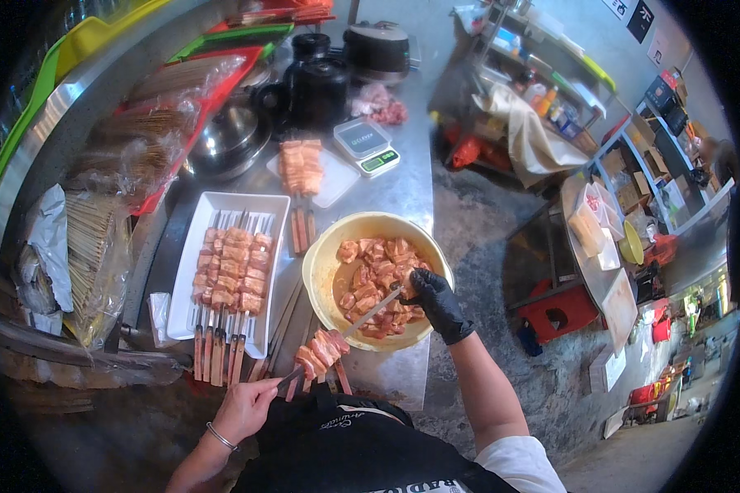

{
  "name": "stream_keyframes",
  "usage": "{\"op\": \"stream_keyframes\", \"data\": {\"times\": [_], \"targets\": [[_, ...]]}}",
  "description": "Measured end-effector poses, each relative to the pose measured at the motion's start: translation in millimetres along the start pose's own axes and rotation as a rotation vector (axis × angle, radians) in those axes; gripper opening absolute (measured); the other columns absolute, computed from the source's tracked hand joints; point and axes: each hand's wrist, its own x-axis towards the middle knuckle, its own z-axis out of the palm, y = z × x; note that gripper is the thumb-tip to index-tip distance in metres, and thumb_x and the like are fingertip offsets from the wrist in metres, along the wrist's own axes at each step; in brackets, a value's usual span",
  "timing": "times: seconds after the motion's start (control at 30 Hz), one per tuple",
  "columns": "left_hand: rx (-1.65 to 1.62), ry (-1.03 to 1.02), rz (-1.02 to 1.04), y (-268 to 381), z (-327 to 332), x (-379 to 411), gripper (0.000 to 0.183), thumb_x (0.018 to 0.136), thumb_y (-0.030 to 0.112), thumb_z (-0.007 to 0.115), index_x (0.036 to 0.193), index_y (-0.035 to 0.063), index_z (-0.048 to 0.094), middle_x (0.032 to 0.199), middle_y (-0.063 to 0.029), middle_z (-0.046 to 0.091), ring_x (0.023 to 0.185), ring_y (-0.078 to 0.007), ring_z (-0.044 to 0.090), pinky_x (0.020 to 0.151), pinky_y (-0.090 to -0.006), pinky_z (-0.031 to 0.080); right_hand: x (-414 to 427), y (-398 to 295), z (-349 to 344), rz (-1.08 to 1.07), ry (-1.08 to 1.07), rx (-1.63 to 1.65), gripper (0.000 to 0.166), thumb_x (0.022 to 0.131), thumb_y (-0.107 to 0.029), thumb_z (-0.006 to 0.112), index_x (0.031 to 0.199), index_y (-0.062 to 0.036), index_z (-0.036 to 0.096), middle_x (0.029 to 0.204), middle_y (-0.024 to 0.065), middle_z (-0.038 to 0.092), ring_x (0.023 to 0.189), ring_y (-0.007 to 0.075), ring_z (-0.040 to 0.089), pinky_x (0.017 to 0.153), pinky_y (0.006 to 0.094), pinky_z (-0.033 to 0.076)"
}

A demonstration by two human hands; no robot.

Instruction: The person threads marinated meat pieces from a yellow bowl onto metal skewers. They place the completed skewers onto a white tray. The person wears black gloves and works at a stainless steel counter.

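Note:
My bare left hand grips the handle end of a flat metal skewer that carries several pieces of marinated meat. Over a cream plastic basin of meat chunks, my right hand, in a black glove, pinches a piece of meat at the skewer's tip. Left of the basin, a white slotted tray holds several loaded skewers with wooden handles. More loaded skewers lie on a white board behind the basin. Several bare skewers lie between tray and basin, partly hidden.
A digital scale with a clear-lidded box stands behind the basin, near a bag of meat. Metal bowls and black pots are at the back. Packs of bamboo sticks line the left. The steel table's edge runs at right.

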Motion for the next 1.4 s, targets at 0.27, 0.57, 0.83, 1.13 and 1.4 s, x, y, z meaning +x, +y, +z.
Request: {"op": "stream_keyframes", "data": {"times": [0.27,0.57,0.83,1.13,1.4], "targets": [[0.309,0.161,0.548,17.5,6.0,14.9,0.016,0.079,0.012,0.055,0.087,0.0106,0.069,0.086,-0.0090,0.066,0.079,-0.0246,0.064,0.069,-0.0350,0.050,-2.6,-1.9,1.7,0.045,-0.010,-0.037,0.033,0.093,-0.026,0.057,0.111,0.0016,0.059,0.097,0.0090,0.063,0.085,0.0197,0.064,0.073,0.0380,0.057],[0.362,0.112,0.500,1.7,28.8,16.0,0.015,0.080,0.013,0.052,0.088,0.0119,0.066,0.086,-0.0059,0.064,0.080,-0.0243,0.062,0.071,-0.0390,0.048,3.9,28.7,-11.8,0.087,-0.037,0.363,0.036,0.095,-0.027,0.051,0.119,-0.0013,0.053,0.112,0.0117,0.059,0.102,0.0253,0.060,0.088,0.0443,0.052],[0.250,0.110,0.454,18.2,27.5,9.3,0.014,0.083,0.014,0.053,0.089,0.0100,0.066,0.088,-0.0068,0.064,0.082,-0.0248,0.062,0.072,-0.0393,0.048,-10.1,23.1,40.8,-0.089,0.149,0.582,0.041,0.095,-0.027,0.050,0.128,-0.0041,0.044,0.119,0.0130,0.056,0.112,0.0275,0.056,0.095,0.0405,0.048],[0.148,0.103,0.468,33.0,22.8,10.9,0.014,0.086,0.015,0.053,0.090,0.0083,0.065,0.089,-0.0076,0.064,0.083,-0.0250,0.061,0.074,-0.0390,0.048,-2.3,32.8,27.7,-0.201,0.072,0.340,0.037,0.096,-0.023,0.045,0.124,0.0014,0.048,0.121,0.0144,0.057,0.108,0.0271,0.058,0.095,0.0396,0.048],[0.219,0.090,0.435,18.8,29.4,14.7,0.014,0.086,0.015,0.053,0.092,0.0075,0.064,0.088,-0.0079,0.062,0.084,-0.0250,0.060,0.076,-0.0379,0.046,-5.1,21.6,34.6,-0.078,0.192,0.603,0.041,0.095,-0.027,0.047,0.125,0.0011,0.045,0.118,0.0141,0.058,0.105,0.0269,0.060,0.090,0.0358,0.051]]}}
